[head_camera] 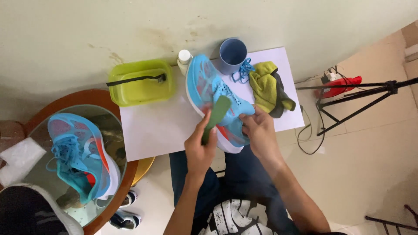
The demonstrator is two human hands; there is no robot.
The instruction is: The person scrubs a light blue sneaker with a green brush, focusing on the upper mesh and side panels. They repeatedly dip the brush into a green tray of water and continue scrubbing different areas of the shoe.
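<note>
At the desk's near edge, the left hand (199,150) grips a green brush (216,117), head pressed against the blue shoe (213,93). The right hand (258,132) clamps the shoe's heel end, shoe lying lengthwise on the white desk (152,126). Behind it: blue cup (232,54), blue laces (243,72), yellow-green cloth (267,82), white bottle (184,58). Left of that, a green basin (141,82) with a black brush across it. Second blue shoe (80,154) on the round glass table (115,130) further left. Tripod (357,100) right.
</note>
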